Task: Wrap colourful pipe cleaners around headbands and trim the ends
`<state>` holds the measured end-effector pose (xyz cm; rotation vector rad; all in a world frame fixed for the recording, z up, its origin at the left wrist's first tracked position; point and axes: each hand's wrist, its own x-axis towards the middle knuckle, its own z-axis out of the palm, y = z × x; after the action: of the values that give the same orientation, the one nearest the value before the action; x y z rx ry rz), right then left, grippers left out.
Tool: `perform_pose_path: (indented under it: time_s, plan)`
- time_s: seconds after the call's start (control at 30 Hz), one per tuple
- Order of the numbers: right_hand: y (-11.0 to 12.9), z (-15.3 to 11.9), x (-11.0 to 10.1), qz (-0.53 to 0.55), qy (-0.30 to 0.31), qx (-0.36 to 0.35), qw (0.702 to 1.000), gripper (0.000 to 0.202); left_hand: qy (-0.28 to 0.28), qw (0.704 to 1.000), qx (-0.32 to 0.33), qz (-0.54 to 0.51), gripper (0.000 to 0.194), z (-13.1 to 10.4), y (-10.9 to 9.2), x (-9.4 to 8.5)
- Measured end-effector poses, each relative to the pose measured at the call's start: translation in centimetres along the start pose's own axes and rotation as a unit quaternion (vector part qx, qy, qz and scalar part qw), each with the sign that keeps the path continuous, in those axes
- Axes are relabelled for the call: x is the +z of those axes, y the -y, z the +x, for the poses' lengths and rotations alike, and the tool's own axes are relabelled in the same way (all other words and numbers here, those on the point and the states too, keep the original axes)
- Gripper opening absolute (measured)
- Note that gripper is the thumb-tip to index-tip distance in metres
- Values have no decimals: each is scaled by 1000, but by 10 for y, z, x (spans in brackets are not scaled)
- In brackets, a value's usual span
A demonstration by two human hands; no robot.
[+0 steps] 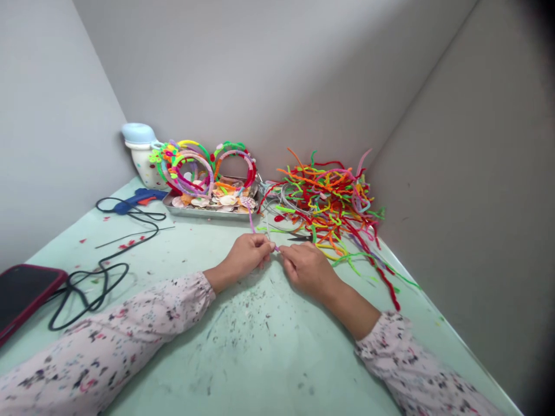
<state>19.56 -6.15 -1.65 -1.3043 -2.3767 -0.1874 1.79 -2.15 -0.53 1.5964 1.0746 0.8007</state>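
Observation:
A purple pipe cleaner rises from the fingers of my left hand, which pinches it. My right hand is closed close beside, its fingertips on the purple end between the two hands. Just behind the fingers a thin pale strand stands up; whether it is held too I cannot tell. Past my right hand lie dark-bladed scissors, partly hidden by pipe cleaners. Both hands are above the pale green table.
Beyond my hands stands a metal tray of shells with colourful wrapped headbands. A heap of pipe cleaners lies to the right. Leftward are a white cup, a blue glue gun, a black cable and a phone.

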Motion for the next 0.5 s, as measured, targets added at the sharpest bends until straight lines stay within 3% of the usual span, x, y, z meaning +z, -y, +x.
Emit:
perform_pose_path:
  time_s: [0.5]
  plan:
    - [3, 3, -1, 4, 2, 18, 1000, 20, -3, 1000, 18, 20, 29, -1, -1, 2]
